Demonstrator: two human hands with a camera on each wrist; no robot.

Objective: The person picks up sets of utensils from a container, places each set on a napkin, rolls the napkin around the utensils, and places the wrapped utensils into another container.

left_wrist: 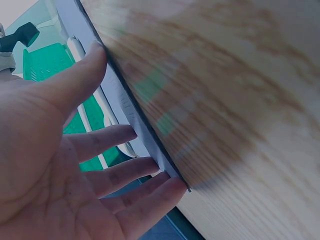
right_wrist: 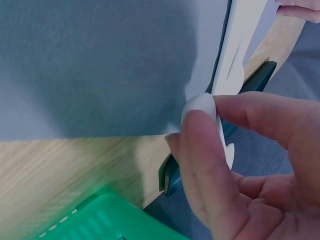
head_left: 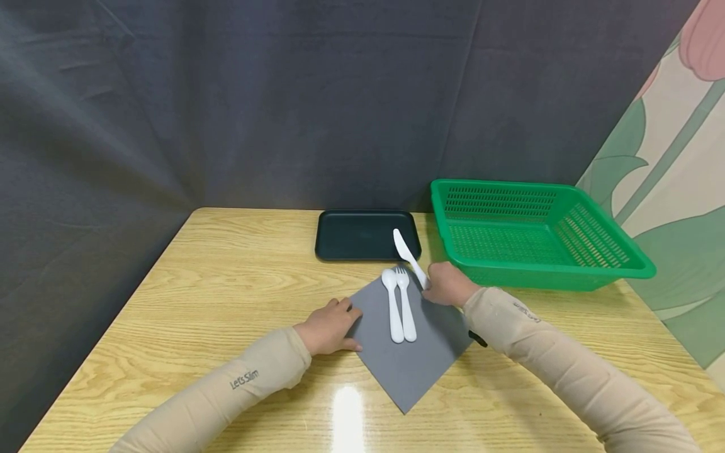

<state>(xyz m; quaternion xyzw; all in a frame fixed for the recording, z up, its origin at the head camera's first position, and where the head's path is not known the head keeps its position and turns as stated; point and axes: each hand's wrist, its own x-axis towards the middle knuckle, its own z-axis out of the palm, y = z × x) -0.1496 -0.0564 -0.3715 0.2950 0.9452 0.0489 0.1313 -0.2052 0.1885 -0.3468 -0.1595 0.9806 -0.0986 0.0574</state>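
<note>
I have the right hand (head_left: 451, 284) pinching the white knife (head_left: 409, 255) by its handle in the head view, above the far right edge of the grey mat (head_left: 404, 384), its blade pointing beyond the mat. The spoon (head_left: 394, 308) and fork (head_left: 406, 308) lie side by side on the mat. Past the mat's far corner I see the dark tray (head_left: 362, 236); beyond it to the right, the green basket (head_left: 566, 272).

My left wrist view shows the left hand (left_wrist: 95, 155) loosely spread, gripping nothing, fingertips at the mat's left edge.

In my right wrist view, thumb and fingers close around the handle's end, beside the mat's corner.
</note>
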